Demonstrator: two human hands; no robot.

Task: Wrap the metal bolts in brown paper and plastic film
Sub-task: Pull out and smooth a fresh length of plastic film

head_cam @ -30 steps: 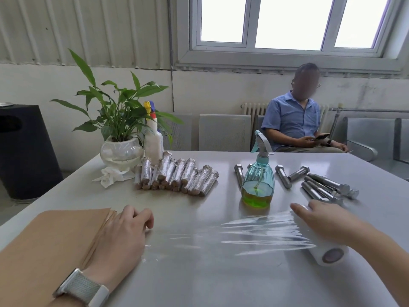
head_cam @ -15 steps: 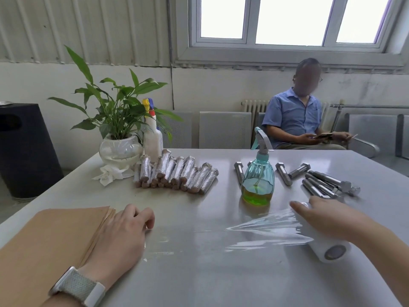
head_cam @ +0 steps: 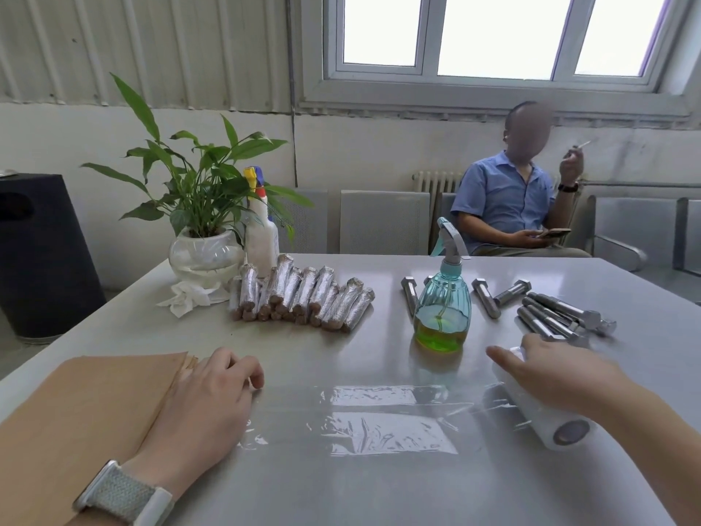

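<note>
The brown paper stack (head_cam: 87,396) lies at the table's near left edge. The left hand (head_cam: 201,404) presses the free end of the plastic film (head_cam: 379,415) flat, fingers loosely curled, gripping nothing. Wrapped bolts (head_cam: 299,298) sit in a row behind. The bare metal bolts (head_cam: 546,313) wait at far right, past the spray bottle (head_cam: 442,309). The right hand (head_cam: 557,377) rests atop the film roll (head_cam: 546,415), fingers extended. Recommended: keep the left anchor firm and draw the roll straight rightward, maintaining even tension to avoid wrinkles.
</note>
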